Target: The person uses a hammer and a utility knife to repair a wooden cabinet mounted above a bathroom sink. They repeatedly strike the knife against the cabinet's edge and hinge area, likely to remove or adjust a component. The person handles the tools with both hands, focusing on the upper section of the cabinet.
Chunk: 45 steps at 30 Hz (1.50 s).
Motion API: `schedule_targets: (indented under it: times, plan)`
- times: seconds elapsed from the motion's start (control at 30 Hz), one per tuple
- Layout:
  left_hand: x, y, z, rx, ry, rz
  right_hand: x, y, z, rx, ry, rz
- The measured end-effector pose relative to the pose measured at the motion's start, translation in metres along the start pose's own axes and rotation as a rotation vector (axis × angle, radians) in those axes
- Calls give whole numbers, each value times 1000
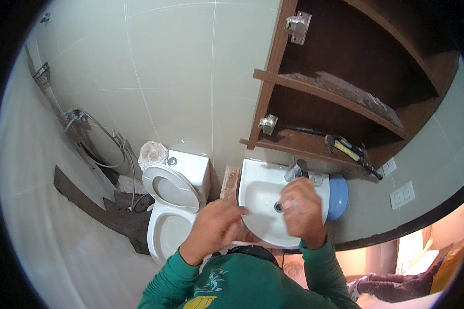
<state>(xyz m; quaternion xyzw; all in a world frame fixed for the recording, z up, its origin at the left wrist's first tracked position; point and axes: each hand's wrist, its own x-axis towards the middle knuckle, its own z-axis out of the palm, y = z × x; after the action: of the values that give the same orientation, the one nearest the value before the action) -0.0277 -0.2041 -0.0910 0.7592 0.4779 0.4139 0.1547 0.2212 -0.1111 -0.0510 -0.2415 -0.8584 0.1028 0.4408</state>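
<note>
Sink (260, 190) sat beneath our hands, white, glossy and rounded, between the rough wood ledge (230, 181) and the smooth blue basin (338, 196). Our left hand (215, 226) curled its fingers near the rim (242, 184); our right hand (302, 210) bent its fingers narrowly near the round drain (279, 206). We could not tell whether either held anything.

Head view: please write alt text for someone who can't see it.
A person's bare right hand is over a white ceramic sink, the bare left hand near its left side. A white toilet stands left; an open brown wooden cabinet is above.
</note>
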Motion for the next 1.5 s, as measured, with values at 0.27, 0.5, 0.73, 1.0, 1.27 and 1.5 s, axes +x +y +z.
schedule_targets:
  times: [0.27, 0.5, 0.73, 1.0, 1.27, 1.5]
  plan:
    - [88, 164, -55, -285, -72, 782, -66, -9, -35, -339, 135, 471]
    - [67, 156, -107, 102, -402, 819, -153, -13, -32, -355, 158, 745]
    - [100, 80, -96, -104, 259, 148, -164, -28, -24, -263, 260, 862]
    - [223, -18, -12, 19, 718, 71, -139, -31, -5, -206, 215, 702]
    - [238, -15, -3, -6, 852, 24, -156, -19, 7, -126, 212, 747]
    - [245, -26, 16, -232, 824, 78, -163, -11, -10, -150, 196, 765]
